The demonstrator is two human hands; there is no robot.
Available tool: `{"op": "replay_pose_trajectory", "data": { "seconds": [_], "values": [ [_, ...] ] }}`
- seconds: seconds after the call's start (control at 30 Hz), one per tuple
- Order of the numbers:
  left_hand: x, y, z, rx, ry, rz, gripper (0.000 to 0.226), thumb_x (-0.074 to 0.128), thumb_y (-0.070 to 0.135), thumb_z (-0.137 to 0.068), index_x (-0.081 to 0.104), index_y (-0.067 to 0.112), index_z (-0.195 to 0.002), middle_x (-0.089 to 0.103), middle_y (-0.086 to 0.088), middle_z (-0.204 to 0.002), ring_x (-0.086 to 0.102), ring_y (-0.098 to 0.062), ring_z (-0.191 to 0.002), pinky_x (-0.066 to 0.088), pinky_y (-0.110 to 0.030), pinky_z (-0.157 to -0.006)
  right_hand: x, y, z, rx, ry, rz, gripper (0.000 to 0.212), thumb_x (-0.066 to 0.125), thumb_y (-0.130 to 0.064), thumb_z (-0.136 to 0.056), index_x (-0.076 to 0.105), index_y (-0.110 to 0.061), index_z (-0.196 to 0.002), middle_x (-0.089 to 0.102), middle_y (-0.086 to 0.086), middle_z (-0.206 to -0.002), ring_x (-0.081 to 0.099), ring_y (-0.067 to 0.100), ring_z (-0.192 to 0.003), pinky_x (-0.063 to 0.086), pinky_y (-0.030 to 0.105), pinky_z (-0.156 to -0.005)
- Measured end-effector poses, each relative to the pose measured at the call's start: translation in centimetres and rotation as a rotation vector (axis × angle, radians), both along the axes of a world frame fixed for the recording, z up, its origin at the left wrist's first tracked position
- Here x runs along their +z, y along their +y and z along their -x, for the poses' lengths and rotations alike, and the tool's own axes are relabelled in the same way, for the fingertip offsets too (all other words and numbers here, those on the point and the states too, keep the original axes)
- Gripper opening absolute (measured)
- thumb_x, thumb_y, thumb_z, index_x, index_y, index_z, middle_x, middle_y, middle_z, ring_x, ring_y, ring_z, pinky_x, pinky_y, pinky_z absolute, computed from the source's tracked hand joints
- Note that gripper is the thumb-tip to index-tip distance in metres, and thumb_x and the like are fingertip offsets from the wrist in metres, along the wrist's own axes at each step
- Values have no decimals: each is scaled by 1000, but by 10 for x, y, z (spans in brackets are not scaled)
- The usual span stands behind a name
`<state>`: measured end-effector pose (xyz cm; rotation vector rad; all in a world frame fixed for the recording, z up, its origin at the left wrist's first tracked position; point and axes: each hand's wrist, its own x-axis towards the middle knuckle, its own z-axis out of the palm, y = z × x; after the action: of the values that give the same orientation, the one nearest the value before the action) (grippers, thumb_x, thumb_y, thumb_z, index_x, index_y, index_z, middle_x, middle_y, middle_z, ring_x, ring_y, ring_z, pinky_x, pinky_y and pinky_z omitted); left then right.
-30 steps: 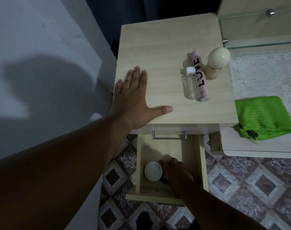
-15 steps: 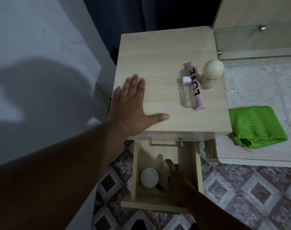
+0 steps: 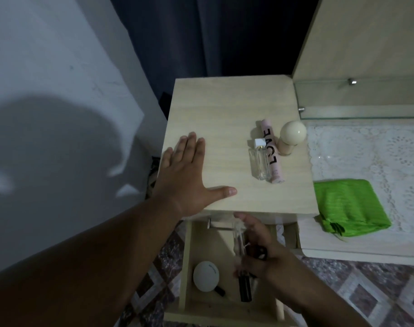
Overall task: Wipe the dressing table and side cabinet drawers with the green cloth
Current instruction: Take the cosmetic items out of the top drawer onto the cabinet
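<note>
The folded green cloth (image 3: 349, 206) lies on the dressing table (image 3: 356, 249) at the right, touched by neither hand. My left hand (image 3: 189, 178) rests flat, fingers straight, on the front left of the side cabinet top (image 3: 224, 114). Below it the cabinet's drawer (image 3: 184, 267) stands pulled out. Above the drawer, my right hand (image 3: 260, 251) grips a slim clear bottle with a dark cap (image 3: 240, 241), along with a small dark item I cannot make out. A round white compact (image 3: 206, 276) lies on the drawer floor at the left.
On the cabinet top stand a clear perfume bottle (image 3: 259, 159), a pink tube marked LOVE (image 3: 272, 152) and a cream round-capped bottle (image 3: 290, 136). A lace mat (image 3: 366, 152) covers the dressing table. A white wall is at left, a dark curtain behind, patterned floor tiles below.
My right hand has risen from the drawer floor holding the slim bottle. The left hand stays flat on the cabinet top. The camera has tilted up.
</note>
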<state>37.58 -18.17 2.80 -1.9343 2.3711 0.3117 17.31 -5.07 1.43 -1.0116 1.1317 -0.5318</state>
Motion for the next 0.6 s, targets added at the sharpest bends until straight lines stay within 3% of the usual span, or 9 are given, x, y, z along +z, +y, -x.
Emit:
{"op": "replay_pose_trajectory", "data": {
  "seconds": [0.07,0.17,0.3,0.4,0.53,0.6],
  "values": [
    [2,1,1,0,7,-4,137,6,106,-51,-20,22,-156,-31,2,-162,-30,-14,-148,-10,-43,-123,34,-13,-5,23,58,141,75,66,-4,-93,36,-60,-133,61,-18,-83,61,4,-76,55,25,-77],
    [11,3,1,-33,-50,-5,124,-1,83,-52,-21,19,-156,-32,-1,-161,-29,-17,-149,-9,-43,-123,78,-38,-15,35,101,291,71,63,-8,-96,28,-55,-136,60,-34,-85,62,-7,-75,47,10,-69],
    [7,3,-3,-49,-38,9,126,10,87,-55,-25,18,-154,-33,-3,-161,-29,-20,-149,-7,-45,-124,97,-80,-25,-129,155,334,68,62,-8,-96,29,-43,-143,61,-14,-85,62,-13,-72,45,5,-60],
    [-1,1,-3,-29,-41,38,129,19,97,-61,-21,19,-156,-29,-2,-163,-26,-18,-150,-4,-46,-124,98,-112,-29,-162,242,333,67,62,-10,-97,26,-35,-147,59,-12,-89,63,-6,-73,48,9,-59],
    [-1,3,0,11,28,31,139,22,107,-56,-19,21,-157,-29,2,-163,-29,-13,-148,-7,-44,-124,91,-136,-31,-191,358,312,67,65,-13,-94,29,-29,-148,58,-5,-91,61,12,-81,54,37,-83],
    [2,3,1,13,39,23,139,21,107,-55,-21,21,-156,-31,3,-162,-31,-13,-147,-9,-44,-124,88,-144,-34,-164,397,319,64,66,-15,-93,30,-27,-145,59,-4,-90,60,13,-81,52,37,-81]
  ]
}}
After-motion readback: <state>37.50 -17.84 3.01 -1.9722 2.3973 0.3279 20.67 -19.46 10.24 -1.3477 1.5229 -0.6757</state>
